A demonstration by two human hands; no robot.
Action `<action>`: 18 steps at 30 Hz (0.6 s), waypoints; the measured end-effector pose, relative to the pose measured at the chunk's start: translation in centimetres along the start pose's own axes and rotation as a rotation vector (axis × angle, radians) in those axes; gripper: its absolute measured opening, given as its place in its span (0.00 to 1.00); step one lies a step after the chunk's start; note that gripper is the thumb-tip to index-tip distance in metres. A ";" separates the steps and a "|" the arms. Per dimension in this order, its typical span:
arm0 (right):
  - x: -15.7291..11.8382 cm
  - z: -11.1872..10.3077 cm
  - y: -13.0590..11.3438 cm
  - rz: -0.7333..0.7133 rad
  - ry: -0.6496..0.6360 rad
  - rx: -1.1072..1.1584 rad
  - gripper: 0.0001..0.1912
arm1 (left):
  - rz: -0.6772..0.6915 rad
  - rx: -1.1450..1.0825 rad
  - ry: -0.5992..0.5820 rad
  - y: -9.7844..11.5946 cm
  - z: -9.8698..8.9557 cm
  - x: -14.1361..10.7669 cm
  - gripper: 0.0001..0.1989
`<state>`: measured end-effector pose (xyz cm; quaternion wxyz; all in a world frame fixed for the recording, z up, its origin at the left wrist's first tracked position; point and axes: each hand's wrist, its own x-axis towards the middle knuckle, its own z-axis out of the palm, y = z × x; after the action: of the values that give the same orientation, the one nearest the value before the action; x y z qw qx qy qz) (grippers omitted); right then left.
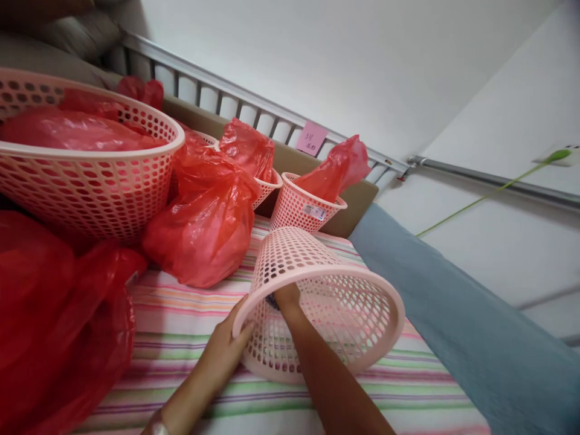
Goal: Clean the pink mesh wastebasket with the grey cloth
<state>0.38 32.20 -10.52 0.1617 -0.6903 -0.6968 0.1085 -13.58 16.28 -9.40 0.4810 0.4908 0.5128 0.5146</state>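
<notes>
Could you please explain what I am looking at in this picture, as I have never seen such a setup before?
There is no machine here: these are a person's two bare hands, seen from a camera worn on the head, looking forward and down. The left hand grips the rim of a tilted pink basket, whose mouth faces the camera. The right hand reaches inside it; something dark shows there, too hidden to name. Beneath is a striped cloth. Around it are red plastic bags, some standing in other pink baskets.

Pink perforated basket, tipped sideways, on striped sheet
</notes>
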 end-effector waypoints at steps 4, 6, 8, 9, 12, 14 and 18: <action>-3.9 -0.4 -0.6 0.011 -0.026 -0.042 0.20 | -0.004 -0.013 0.046 0.0 0.0 0.2 0.23; -7.6 -0.5 -0.4 -0.023 -0.027 -0.053 0.19 | 0.010 -0.067 0.042 -0.1 0.3 0.1 0.23; -11.9 -0.5 0.2 -0.100 -0.020 -0.016 0.18 | -0.002 -0.112 0.035 -0.3 0.4 0.0 0.22; -13.9 -0.5 0.6 -0.139 -0.021 0.008 0.18 | -0.018 -0.121 0.037 -0.4 0.4 -0.1 0.22; -17.8 -0.5 1.4 -0.226 0.000 0.058 0.19 | -0.081 -0.113 0.057 -0.6 0.4 -0.1 0.22; -17.6 -0.7 1.4 -0.238 0.012 0.064 0.18 | -0.074 -0.123 0.055 -0.5 0.4 0.0 0.22; -11.5 -0.9 0.4 -0.159 0.010 0.021 0.18 | -0.029 -0.173 0.012 -0.1 0.8 -0.1 0.23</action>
<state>1.07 20.62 -10.69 0.1806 -0.6316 -0.7474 0.0994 -12.78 16.26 -9.52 0.5261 0.4366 0.4764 0.5529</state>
